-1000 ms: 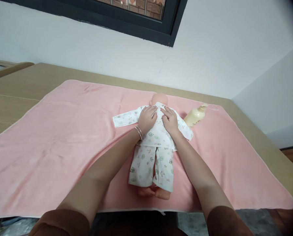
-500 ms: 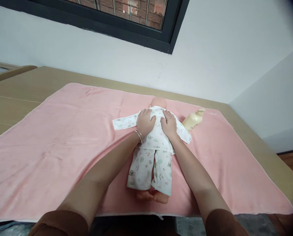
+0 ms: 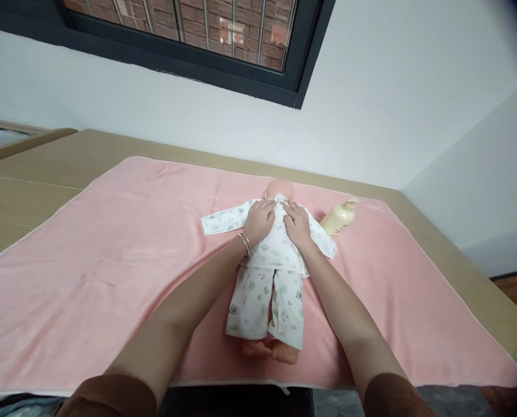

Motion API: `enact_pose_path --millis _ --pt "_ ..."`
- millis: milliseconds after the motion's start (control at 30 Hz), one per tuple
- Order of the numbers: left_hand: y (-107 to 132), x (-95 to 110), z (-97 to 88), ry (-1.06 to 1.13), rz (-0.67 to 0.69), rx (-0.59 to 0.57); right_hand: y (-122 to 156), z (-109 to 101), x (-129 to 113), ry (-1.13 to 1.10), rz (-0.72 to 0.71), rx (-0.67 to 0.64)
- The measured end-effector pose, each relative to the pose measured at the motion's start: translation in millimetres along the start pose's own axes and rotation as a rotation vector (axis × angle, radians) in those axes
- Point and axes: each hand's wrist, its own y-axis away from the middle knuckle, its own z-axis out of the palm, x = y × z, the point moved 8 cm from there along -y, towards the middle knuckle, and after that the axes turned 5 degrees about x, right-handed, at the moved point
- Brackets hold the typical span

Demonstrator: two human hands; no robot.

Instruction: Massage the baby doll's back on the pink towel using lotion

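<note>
A baby doll (image 3: 279, 188) lies stretched out on a pink blanket (image 3: 123, 272), its head away from me and its face not visible. It wears a white patterned top (image 3: 275, 246) and matching trousers (image 3: 249, 301); its bare feet show below the cuffs. My left hand (image 3: 259, 220) rests on the left of the doll's upper body, fingers flat and pointing toward the collar. On the other side, my right hand (image 3: 297, 223) lies with its fingers stretched over the upper body near the collar. Both thumbs point inward, and a strip of the top shows between the hands.
A cream pump bottle (image 3: 338, 218) lies tilted beside the doll's right-hand sleeve. Under the blanket is a wooden table (image 3: 36, 191), set against a white wall (image 3: 362, 116). A dark-framed window (image 3: 258, 84) is above it.
My hands have slid slightly inward, their fingers now nearer each other at the doll's collar. The camera view has tilted up a little, so everything sits lower.
</note>
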Motion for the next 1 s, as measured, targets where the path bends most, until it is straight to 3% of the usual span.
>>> enact_pose_path --millis 233,367,633,1000 --pt "3 -1 -9.5 0.03 -0.057 0.128 10 -20 -6 -0.088 0.039 0.238" --pt "5 0 -11.9 0.004 -0.055 0.158 15 -27 -6 -0.115 0.098 0.31" --pt "7 0 -12.5 -0.015 -0.089 0.171 17 -28 -1 -0.098 0.183 0.313" --pt "8 -3 -13.3 0.023 -0.103 0.174 16 -25 1 -0.089 0.175 0.283"
